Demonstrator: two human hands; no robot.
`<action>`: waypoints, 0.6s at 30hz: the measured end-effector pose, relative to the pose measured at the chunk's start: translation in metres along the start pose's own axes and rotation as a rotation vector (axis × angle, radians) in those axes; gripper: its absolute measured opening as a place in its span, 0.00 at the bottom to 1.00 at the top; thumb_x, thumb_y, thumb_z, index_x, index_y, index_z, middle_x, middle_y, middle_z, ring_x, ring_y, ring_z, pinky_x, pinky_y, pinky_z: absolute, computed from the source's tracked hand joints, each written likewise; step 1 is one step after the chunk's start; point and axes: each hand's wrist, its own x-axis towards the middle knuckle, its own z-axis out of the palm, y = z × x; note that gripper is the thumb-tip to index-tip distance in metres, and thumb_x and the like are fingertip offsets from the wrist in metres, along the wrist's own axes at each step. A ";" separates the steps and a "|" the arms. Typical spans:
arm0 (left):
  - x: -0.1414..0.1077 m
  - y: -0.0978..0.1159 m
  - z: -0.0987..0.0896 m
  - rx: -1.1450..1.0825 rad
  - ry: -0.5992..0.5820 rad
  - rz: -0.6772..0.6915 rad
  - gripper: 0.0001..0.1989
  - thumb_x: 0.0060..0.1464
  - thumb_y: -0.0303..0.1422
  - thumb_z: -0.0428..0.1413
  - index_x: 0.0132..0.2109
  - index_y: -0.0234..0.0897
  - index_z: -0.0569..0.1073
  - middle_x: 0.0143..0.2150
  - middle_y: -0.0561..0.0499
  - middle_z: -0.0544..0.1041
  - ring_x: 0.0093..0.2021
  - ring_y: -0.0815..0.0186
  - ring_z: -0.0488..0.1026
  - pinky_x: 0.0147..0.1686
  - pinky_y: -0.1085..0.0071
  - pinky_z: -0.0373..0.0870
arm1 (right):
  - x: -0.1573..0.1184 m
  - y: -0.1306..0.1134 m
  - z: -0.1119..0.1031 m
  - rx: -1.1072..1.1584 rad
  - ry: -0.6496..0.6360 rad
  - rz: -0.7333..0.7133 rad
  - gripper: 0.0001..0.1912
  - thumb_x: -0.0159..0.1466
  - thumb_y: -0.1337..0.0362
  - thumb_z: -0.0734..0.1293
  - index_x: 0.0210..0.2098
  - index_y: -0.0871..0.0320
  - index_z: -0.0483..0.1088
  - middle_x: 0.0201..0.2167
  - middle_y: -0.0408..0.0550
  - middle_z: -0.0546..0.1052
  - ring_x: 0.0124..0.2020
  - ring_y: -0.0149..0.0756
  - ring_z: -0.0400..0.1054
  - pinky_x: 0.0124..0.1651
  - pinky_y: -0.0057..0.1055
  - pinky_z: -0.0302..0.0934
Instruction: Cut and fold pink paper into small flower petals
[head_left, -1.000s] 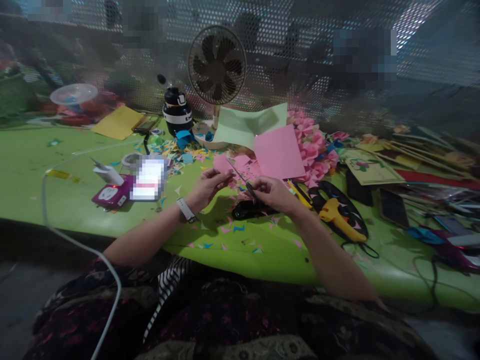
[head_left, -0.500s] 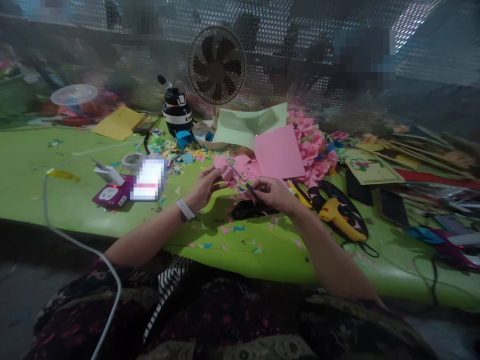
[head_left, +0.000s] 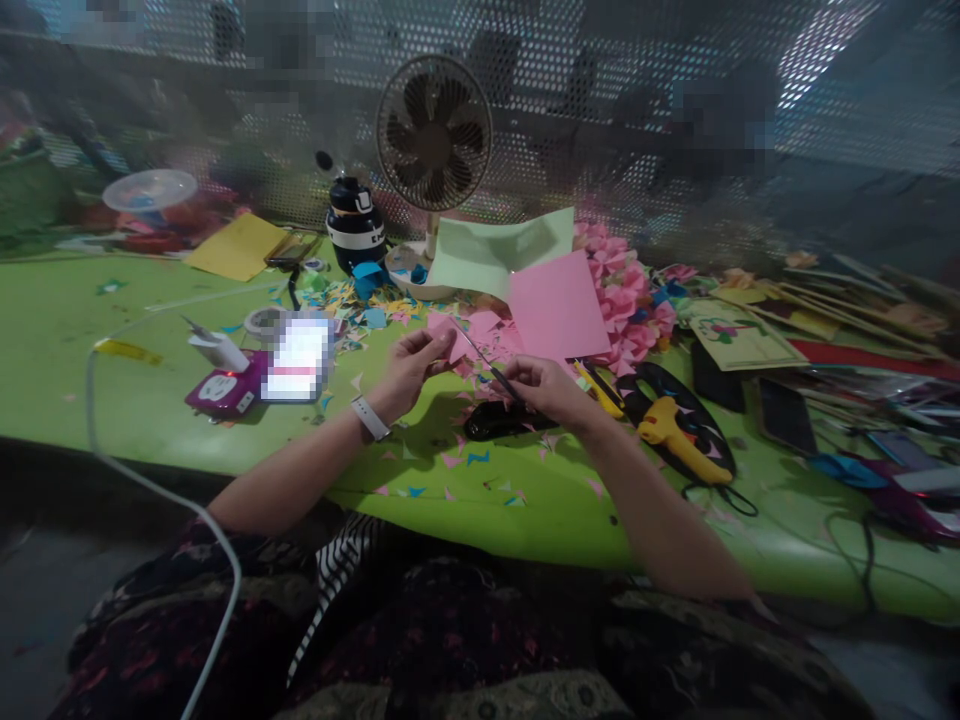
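My left hand (head_left: pixel 415 372), with a white band at the wrist, pinches a small piece of pink paper (head_left: pixel 456 340) between thumb and fingers. My right hand (head_left: pixel 544 388) is closed around the dark handle of a slim metal tool (head_left: pixel 480 353). The tool's thin tip points up and left, close to the pink paper; its exact kind is unclear. Below the hands a shiny black object (head_left: pixel 495 420) lies on the table. Just beyond them are a pink sheet (head_left: pixel 559 310) and a pale green sheet (head_left: pixel 499 255).
Paper scraps litter the green table (head_left: pixel 300 440). A fan (head_left: pixel 433 135) and a dark bottle (head_left: pixel 354 230) stand behind. Left are a lit phone (head_left: pixel 298 360) and a purple power socket (head_left: pixel 225 390); right, a yellow glue gun (head_left: pixel 686 440) and pink paper flowers (head_left: pixel 622 290). A white cable (head_left: pixel 165 485) hangs front left.
My left fingers have closed on the pink paper piece, where they were loosely apart before. My right hand and the tool have barely moved.
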 end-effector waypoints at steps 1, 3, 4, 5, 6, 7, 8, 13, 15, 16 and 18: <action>0.000 0.000 0.000 -0.005 0.002 0.001 0.15 0.40 0.36 0.72 0.28 0.33 0.74 0.26 0.57 0.74 0.28 0.76 0.72 0.36 0.75 0.76 | 0.000 0.000 0.000 0.000 -0.001 0.000 0.27 0.46 0.41 0.75 0.29 0.58 0.68 0.20 0.41 0.72 0.20 0.27 0.61 0.22 0.25 0.49; -0.001 0.001 0.001 -0.018 0.002 0.006 0.16 0.39 0.36 0.72 0.27 0.33 0.74 0.26 0.57 0.73 0.28 0.76 0.72 0.35 0.75 0.77 | -0.001 -0.001 0.000 -0.006 0.000 0.001 0.28 0.46 0.41 0.75 0.29 0.58 0.68 0.20 0.41 0.72 0.20 0.27 0.61 0.21 0.25 0.50; -0.002 0.001 0.001 -0.024 0.000 0.005 0.16 0.39 0.36 0.72 0.27 0.33 0.73 0.26 0.57 0.74 0.28 0.76 0.72 0.36 0.75 0.77 | -0.001 -0.001 0.000 -0.012 -0.002 0.001 0.27 0.47 0.41 0.74 0.29 0.58 0.68 0.20 0.41 0.72 0.20 0.26 0.61 0.21 0.25 0.49; -0.002 0.002 0.002 -0.027 -0.002 0.000 0.16 0.39 0.36 0.72 0.27 0.33 0.73 0.26 0.57 0.74 0.28 0.76 0.72 0.36 0.74 0.77 | -0.001 -0.001 0.000 -0.019 -0.003 0.000 0.27 0.47 0.41 0.74 0.29 0.58 0.68 0.20 0.41 0.72 0.19 0.26 0.60 0.21 0.25 0.48; -0.003 0.003 0.003 -0.030 -0.004 -0.008 0.16 0.39 0.35 0.72 0.27 0.33 0.73 0.26 0.57 0.74 0.28 0.76 0.72 0.36 0.74 0.77 | -0.001 -0.002 0.001 -0.025 -0.004 -0.002 0.27 0.47 0.41 0.74 0.29 0.58 0.68 0.20 0.41 0.72 0.19 0.25 0.59 0.21 0.25 0.48; -0.004 0.004 0.004 -0.033 -0.004 -0.016 0.15 0.40 0.35 0.72 0.26 0.33 0.73 0.27 0.56 0.74 0.28 0.75 0.72 0.36 0.73 0.77 | -0.001 -0.002 0.001 -0.028 -0.005 -0.004 0.27 0.47 0.41 0.74 0.29 0.58 0.68 0.20 0.41 0.72 0.19 0.25 0.59 0.21 0.25 0.47; -0.005 0.005 0.005 -0.036 -0.004 -0.024 0.15 0.41 0.34 0.71 0.26 0.33 0.73 0.27 0.56 0.74 0.28 0.75 0.72 0.37 0.73 0.77 | -0.001 -0.003 0.001 -0.030 -0.004 -0.007 0.27 0.47 0.41 0.74 0.28 0.58 0.68 0.20 0.41 0.72 0.19 0.25 0.59 0.21 0.25 0.47; -0.005 0.005 0.006 -0.042 -0.002 -0.032 0.13 0.41 0.33 0.71 0.26 0.33 0.74 0.26 0.56 0.74 0.29 0.74 0.73 0.38 0.72 0.76 | 0.000 0.000 0.002 -0.040 0.009 -0.018 0.28 0.47 0.40 0.74 0.28 0.58 0.67 0.20 0.41 0.71 0.19 0.25 0.58 0.21 0.25 0.47; -0.004 0.003 0.005 -0.040 -0.005 -0.029 0.13 0.41 0.33 0.71 0.26 0.33 0.74 0.26 0.56 0.74 0.29 0.74 0.73 0.39 0.72 0.76 | 0.000 0.002 0.001 -0.047 0.007 -0.023 0.27 0.48 0.40 0.73 0.29 0.58 0.67 0.21 0.41 0.71 0.19 0.26 0.59 0.21 0.25 0.48; -0.004 0.003 0.005 -0.038 -0.008 -0.028 0.13 0.41 0.33 0.71 0.26 0.33 0.74 0.26 0.56 0.74 0.29 0.74 0.72 0.39 0.72 0.76 | 0.000 0.003 0.000 -0.047 0.007 -0.022 0.27 0.48 0.41 0.74 0.29 0.58 0.67 0.21 0.41 0.71 0.20 0.26 0.59 0.22 0.25 0.48; -0.003 0.002 0.004 -0.034 -0.011 -0.029 0.13 0.41 0.33 0.71 0.26 0.33 0.74 0.26 0.55 0.74 0.28 0.74 0.72 0.38 0.72 0.76 | 0.000 0.004 -0.001 -0.043 0.007 -0.016 0.26 0.48 0.42 0.74 0.29 0.58 0.67 0.21 0.41 0.70 0.20 0.27 0.60 0.22 0.26 0.50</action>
